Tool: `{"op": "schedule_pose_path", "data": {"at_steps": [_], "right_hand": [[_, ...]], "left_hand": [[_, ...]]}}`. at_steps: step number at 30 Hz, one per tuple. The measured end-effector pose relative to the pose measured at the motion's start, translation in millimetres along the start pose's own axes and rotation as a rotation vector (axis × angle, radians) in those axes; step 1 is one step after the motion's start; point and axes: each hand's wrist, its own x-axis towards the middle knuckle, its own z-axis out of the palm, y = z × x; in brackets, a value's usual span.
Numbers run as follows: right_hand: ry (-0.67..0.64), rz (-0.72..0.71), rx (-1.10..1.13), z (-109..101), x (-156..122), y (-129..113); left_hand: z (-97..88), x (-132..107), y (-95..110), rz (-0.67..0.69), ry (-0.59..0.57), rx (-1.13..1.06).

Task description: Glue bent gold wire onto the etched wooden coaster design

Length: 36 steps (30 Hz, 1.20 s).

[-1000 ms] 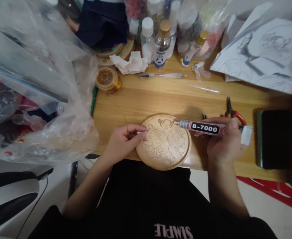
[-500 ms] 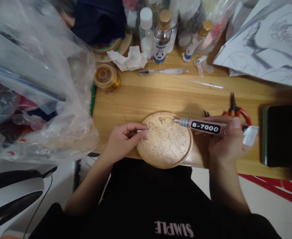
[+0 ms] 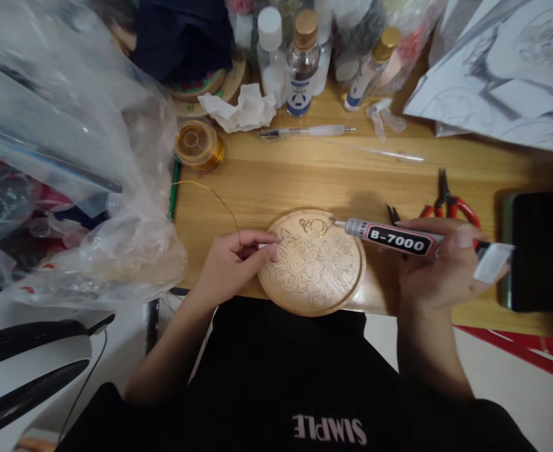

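A round wooden board (image 3: 276, 290) with an inked flower pattern lies at the table's front edge; shaped gold wire follows some lines near its top. My left hand (image 3: 233, 262) rests at the board's left edge, fingertips pinching a small white piece (image 3: 262, 247) that is mostly hidden. Thin gold wire (image 3: 218, 196) runs across the table into the same hand. In my right hand (image 3: 439, 267) is a B-7000 glue tube (image 3: 396, 240), held nearly level with its nozzle pointing left. The nozzle tip is over the board's upper right edge, close to the gold wire shape.
Red-handled pliers (image 3: 445, 199) and a phone (image 3: 540, 251) lie right of the board. A wire spool (image 3: 199, 145), crumpled tissue (image 3: 241, 110), pen (image 3: 309, 131) and bottles (image 3: 302, 69) stand or lie behind. Plastic bags (image 3: 130, 207) crowd the left; drawn paper sheets (image 3: 497, 81) lie back right.
The glue tube has moved right with my right hand, drawing its nozzle away from the gold wire shape. My left hand stays nearly in place. The view has shifted slightly.
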Motion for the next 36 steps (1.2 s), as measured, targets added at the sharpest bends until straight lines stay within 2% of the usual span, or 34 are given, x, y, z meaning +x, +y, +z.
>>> {"op": "schedule_pose_path", "data": {"at_steps": [3, 13, 21, 29, 36], "right_hand": [[0.007, -0.001, -0.003, 0.6, 0.5, -0.3], [-0.087, 0.017, -0.016, 0.3, -1.2, -2.1], [-0.016, 0.013, -0.044, 1.0, -1.8, -2.5], [-0.059, -0.012, -0.042, 2.0, -1.0, -4.0], [0.032, -0.006, -0.056, 3.1, -1.1, -1.7]], "left_hand": [[0.6, 0.3, 0.8, -0.001, 0.003, -0.003], [0.3, 0.4, -1.3, 0.036, -0.013, -0.020], [1.3, 0.6, -1.5, 0.041, -0.002, -0.015], [0.6, -0.2, -0.6, 0.020, -0.016, -0.020], [1.4, 0.1, -1.4, 0.031, -0.012, -0.028]]}}
